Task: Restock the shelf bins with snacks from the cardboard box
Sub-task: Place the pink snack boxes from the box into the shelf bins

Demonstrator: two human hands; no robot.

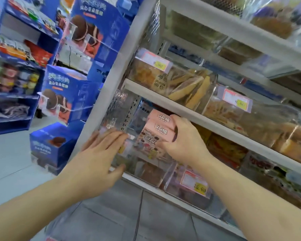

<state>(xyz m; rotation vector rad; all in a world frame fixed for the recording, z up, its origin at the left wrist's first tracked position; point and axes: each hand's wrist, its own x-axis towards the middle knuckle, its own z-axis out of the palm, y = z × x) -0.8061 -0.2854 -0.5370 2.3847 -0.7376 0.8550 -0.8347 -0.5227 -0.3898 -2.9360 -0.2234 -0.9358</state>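
Our left hand lies flat, fingers straight, against the front of the clear bin on the shelf, steadying it. Just to its right, our right hand grips a stack of pink boxes at the bin's mouth. We judge we should brace the bin, ease the stack down level and let go only once it sits. The cardboard box is not in view

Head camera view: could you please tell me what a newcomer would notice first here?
At centre, the right hand grips pink cardboard snack boxes at a clear plastic shelf bin, while the open left hand touches its front. On the left stand blue cardboard display stands picturing chocolate pies.
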